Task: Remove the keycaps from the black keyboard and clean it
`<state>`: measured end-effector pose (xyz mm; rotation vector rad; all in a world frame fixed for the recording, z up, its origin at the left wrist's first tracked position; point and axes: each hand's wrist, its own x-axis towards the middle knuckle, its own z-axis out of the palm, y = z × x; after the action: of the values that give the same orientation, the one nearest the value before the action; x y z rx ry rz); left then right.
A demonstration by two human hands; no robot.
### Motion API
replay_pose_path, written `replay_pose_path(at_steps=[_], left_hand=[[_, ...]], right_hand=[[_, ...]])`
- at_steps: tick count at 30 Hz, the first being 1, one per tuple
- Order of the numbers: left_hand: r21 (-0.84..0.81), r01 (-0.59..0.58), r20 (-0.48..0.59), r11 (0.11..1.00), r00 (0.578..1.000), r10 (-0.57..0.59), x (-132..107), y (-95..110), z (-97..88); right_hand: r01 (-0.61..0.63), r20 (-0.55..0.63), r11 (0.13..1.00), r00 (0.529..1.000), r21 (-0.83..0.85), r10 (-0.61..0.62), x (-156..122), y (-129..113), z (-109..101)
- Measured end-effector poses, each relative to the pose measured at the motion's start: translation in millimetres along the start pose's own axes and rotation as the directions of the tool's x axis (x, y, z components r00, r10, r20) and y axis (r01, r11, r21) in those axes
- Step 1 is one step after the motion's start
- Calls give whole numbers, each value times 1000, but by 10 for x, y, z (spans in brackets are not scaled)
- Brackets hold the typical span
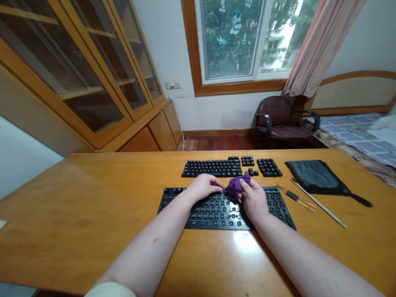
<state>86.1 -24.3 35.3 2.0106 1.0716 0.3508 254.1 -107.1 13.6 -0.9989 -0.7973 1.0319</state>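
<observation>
A black keyboard base (213, 223) lies on the table before me, most of its switches bare; several keycaps (175, 190) sit at its upper left. My left hand (204, 185) reaches over the top row, thumb and fingertips drawn together low at the base. Whatever is between those fingertips is too small to make out. Bunched in my right hand (254, 199) is a purple cloth (234, 188), held just right of my left fingertips above the upper part of the base. Both forearms hide parts of the base.
Loose black keycaps (212, 169) are laid out in keyboard order behind the base. To the right lie a wire keycap puller (292, 195), a thin pale stick (323, 206) and a dark pouch (317, 176). An armchair (280, 117) stands beyond the wooden table (117, 198).
</observation>
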Motion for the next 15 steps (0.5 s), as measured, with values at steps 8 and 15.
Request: replay_pose_path(at_steps=[8, 15], left_hand=[[-37, 12, -4, 999, 1000, -12, 22, -19, 33], [245, -97, -29, 965, 994, 107, -59, 135, -7]], right_hand=[[-6, -7, 1000, 1000, -20, 6, 1, -1, 1], [-9, 5, 1000, 1000, -24, 9, -2, -9, -5]])
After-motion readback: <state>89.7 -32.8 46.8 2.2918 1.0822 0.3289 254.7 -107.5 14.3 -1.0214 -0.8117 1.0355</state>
